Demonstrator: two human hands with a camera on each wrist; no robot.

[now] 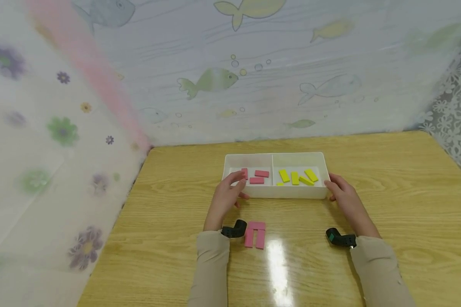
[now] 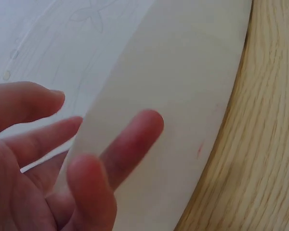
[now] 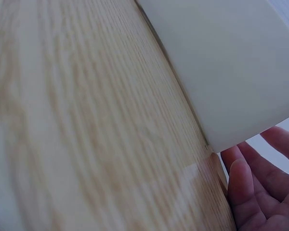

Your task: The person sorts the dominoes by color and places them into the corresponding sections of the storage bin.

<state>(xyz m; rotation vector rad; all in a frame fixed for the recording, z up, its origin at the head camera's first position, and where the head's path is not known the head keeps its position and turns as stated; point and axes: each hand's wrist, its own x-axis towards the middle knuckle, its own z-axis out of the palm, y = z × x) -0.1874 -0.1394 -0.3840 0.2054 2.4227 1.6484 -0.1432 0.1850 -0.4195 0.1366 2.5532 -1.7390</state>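
Note:
A white two-compartment tray sits on the table. Several pink blocks lie in its left compartment and several yellow blocks in the right one. My left hand is at the tray's front left, some fingers over the rim and others in front of the wall. Its fingers are spread and hold nothing in the left wrist view. At the front right corner is my right hand; in the right wrist view its fingertips are right at the tray's lower corner. Three pink blocks form an arch shape, lying on the table.
The wooden table extends around the tray. Behind it stands a fish-patterned curtain, with a flower-patterned one on the left. Black wrist cameras are worn at both cuffs, the left one close beside the pink arch.

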